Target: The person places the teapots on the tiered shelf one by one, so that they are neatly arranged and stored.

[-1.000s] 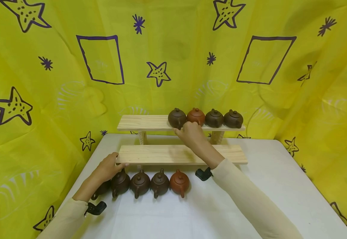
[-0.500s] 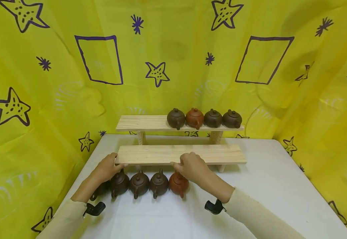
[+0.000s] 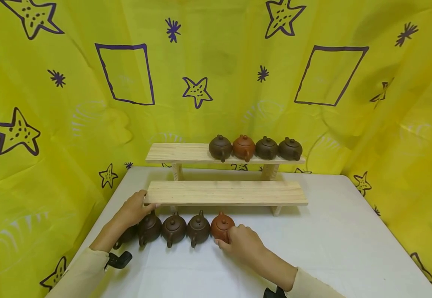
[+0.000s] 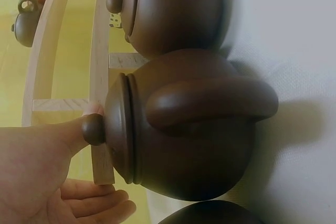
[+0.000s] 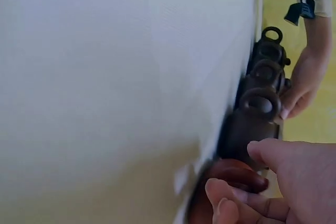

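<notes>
My left hand point(image 3: 132, 209) grips the left end of the lower board of a two-tier wooden shelf point(image 3: 223, 193), thumb along its front edge. In the left wrist view, a dark brown teapot point(image 4: 199, 153) stands right in front of that hand point(image 4: 31, 166), its lid knob overlapping the thumb. My right hand point(image 3: 243, 244) is at the handle of the reddish-brown teapot point(image 3: 220, 223), at the right end of the front row on the table. The right wrist view shows this hand's point(image 5: 273, 182) thumb and fingers apart, on either side of the handle point(image 5: 239, 174).
Several dark brown teapots point(image 3: 198, 229) stand side by side left of the reddish one; the leftmost is partly hidden by the left forearm. The upper board point(image 3: 176, 153) bears three dark teapots point(image 3: 266, 149) and a reddish one point(image 3: 243, 147). Yellow patterned cloth point(image 3: 231, 111) surrounds the white-covered table point(image 3: 335, 231).
My right hand has come from the upper board's teapots, down past the lower board, to the reddish teapot's handle in the front row. The left hand has stayed on the shelf.
</notes>
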`<state>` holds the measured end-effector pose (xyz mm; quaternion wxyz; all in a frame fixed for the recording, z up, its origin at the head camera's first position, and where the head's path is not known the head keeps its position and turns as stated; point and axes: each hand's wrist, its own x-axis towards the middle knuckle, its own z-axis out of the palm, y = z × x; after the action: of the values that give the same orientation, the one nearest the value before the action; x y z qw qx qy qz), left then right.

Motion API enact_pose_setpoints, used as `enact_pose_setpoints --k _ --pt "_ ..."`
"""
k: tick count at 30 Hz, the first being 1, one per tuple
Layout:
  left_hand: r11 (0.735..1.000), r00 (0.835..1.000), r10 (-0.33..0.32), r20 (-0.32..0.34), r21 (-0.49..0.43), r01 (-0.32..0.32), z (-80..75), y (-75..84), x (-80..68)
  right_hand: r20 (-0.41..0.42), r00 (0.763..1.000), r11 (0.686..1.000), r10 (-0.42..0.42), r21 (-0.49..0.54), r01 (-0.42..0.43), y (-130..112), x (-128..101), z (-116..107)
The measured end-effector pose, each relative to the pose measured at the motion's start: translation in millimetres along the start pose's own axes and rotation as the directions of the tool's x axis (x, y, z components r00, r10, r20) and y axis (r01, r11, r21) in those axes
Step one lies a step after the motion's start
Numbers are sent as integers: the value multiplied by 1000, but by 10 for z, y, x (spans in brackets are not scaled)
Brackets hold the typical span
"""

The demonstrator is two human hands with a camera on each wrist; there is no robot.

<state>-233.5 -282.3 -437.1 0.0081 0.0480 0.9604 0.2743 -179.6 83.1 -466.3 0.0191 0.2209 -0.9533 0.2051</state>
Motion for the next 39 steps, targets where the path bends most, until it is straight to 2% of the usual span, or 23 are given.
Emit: enact_pose_setpoints --k 9,17,39 --pt "1000 1000 -12 5 -9 12 10 18 -6 -46 998 999 43 27 -42 30 -76 151" --pt "1000 1000 -9 -1 6 9 1 9 -11 -84 995 998 47 55 -42 24 -96 238" --pt "1000 1000 -27 7 4 27 -3 32 -29 -137 990 997 24 79 -14 25 -168 244"
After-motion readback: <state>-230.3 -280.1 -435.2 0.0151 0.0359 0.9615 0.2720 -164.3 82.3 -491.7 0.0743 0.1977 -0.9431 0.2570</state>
